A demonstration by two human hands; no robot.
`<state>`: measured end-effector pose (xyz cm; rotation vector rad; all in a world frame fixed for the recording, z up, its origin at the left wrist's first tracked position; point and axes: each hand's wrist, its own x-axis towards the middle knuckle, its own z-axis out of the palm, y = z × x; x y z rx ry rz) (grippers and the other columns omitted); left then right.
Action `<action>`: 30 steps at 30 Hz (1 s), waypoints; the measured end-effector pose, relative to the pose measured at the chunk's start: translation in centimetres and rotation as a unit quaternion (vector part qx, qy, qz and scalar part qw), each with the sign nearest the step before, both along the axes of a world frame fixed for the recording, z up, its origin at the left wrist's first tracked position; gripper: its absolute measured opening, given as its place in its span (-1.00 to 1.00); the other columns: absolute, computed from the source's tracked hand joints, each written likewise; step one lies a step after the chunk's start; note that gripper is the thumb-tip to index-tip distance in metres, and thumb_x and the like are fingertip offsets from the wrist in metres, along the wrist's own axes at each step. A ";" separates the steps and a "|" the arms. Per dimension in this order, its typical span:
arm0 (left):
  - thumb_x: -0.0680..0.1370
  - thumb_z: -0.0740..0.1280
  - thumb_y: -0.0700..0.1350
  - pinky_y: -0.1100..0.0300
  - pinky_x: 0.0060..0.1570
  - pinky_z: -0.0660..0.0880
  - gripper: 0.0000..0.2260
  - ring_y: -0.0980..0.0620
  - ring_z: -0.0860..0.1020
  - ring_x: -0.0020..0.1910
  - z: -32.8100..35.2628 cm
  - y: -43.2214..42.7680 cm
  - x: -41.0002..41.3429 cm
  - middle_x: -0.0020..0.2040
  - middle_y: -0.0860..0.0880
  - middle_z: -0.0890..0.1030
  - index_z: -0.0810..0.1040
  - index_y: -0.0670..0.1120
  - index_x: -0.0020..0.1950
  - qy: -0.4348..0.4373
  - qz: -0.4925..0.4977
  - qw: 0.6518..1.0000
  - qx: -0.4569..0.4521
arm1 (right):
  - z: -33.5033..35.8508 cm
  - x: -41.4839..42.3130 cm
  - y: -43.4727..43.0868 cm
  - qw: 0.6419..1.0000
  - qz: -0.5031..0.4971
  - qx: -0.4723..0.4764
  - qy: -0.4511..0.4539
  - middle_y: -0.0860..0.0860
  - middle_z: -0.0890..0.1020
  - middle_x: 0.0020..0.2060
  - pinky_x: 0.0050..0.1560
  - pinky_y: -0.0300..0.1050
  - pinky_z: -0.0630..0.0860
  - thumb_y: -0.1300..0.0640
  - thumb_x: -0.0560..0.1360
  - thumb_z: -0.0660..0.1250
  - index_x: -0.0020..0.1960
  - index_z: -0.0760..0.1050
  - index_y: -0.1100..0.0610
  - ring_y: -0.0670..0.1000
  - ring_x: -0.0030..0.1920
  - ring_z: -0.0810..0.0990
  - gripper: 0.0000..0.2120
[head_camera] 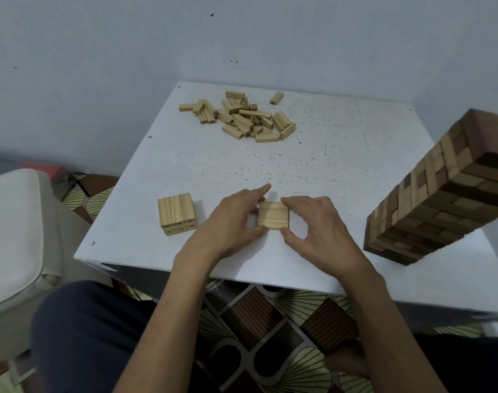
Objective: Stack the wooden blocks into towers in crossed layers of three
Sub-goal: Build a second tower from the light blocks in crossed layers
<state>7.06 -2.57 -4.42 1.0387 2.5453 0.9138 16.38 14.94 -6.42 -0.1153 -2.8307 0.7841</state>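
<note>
A small stack of pale wooden blocks [272, 215], three side by side on top, sits near the front middle of the white table [341, 154]. My left hand [233, 219] pinches its left side between thumb and fingers. My right hand [313, 225] pinches its right side the same way. A second short stack [176, 212] in crossed layers stands to the left. At the far side lies a loose pile of blocks [242, 116], several with printed numbers.
A tall tower of light and dark wooden blocks [440, 191] stands at the table's right edge. A white cushioned seat [15, 222] is left of the table. Patterned floor [256, 336] shows below the front edge.
</note>
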 end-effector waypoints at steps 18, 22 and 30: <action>0.49 0.44 -0.04 0.30 0.06 0.41 -0.25 0.22 0.44 0.05 5.3 -6.5 -1.1 0.28 0.13 0.48 0.13 0.19 0.58 0.063 0.081 0.995 0.002 | 5.0 -4.6 -4.8 0.993 0.097 0.016 0.061 -0.09 0.54 0.23 0.14 -0.07 0.37 -0.04 0.44 0.31 0.45 0.37 0.00 -0.01 0.17 0.34 -0.41; 0.46 0.46 -0.05 0.21 0.18 0.38 -0.24 0.18 0.44 0.09 5.5 -9.2 -1.6 0.27 0.14 0.49 0.15 0.18 0.57 0.053 0.116 0.992 0.012 | 5.2 -6.3 -7.1 0.990 0.126 0.018 0.067 -0.08 0.55 0.21 0.11 -0.09 0.36 -0.07 0.42 0.28 0.44 0.38 0.02 0.00 0.14 0.34 -0.41; 0.43 0.45 0.10 -0.07 0.31 0.34 -0.22 0.15 0.42 0.13 4.0 -13.0 -1.9 0.26 0.19 0.49 0.13 0.22 0.57 0.033 0.153 0.988 -0.003 | 4.2 -8.1 -10.2 0.985 0.170 0.016 0.026 -0.07 0.53 0.22 0.15 0.00 0.42 -0.21 0.39 0.15 0.47 0.35 0.01 -0.01 0.15 0.32 -0.32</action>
